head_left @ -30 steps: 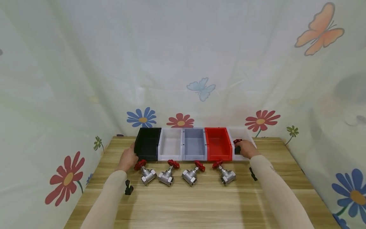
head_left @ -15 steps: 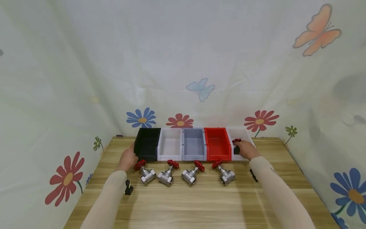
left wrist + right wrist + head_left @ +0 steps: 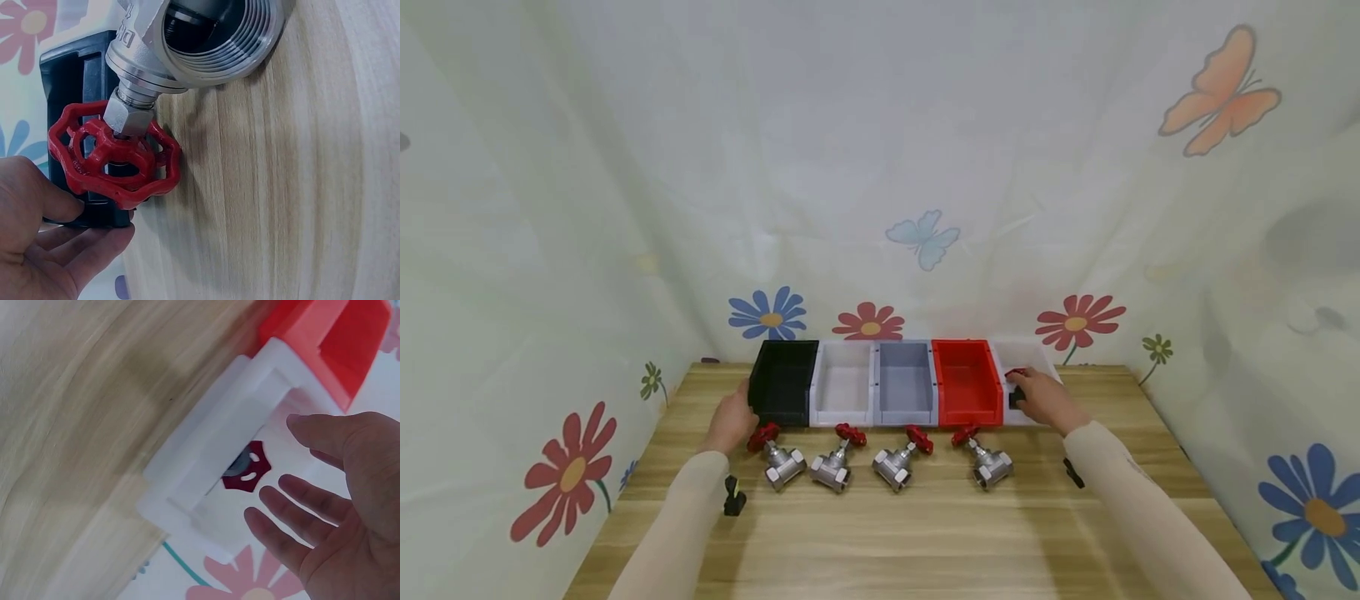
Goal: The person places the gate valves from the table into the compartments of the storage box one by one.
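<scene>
My left hand [image 3: 730, 422] is at the outer side of the black bin [image 3: 785, 379]. In the left wrist view its thumb lies inside the wall and the fingers outside, pinching it. Close by lies a steel valve [image 3: 784, 467] with a red handwheel [image 3: 115, 156]. My right hand [image 3: 1047, 400] is over the right-hand white bin [image 3: 1021, 353]. The right wrist view shows its fingers spread apart and holding nothing. Below them a valve lies in that bin, its dark red handwheel [image 3: 253, 469] showing and most of its body hidden behind the bin's front wall.
Between these bins stand another white bin [image 3: 844, 379], a grey bin [image 3: 905, 379] and a red bin [image 3: 967, 379], side by side. More valves [image 3: 831, 471] lie in front on the wooden table [image 3: 880, 542]. A flowered curtain [image 3: 820, 167] hangs behind.
The right hand has let go of the valve, whose red handwheel now sits lower in the right-hand white bin. My left hand stays on the black bin. The head view has shifted slightly.
</scene>
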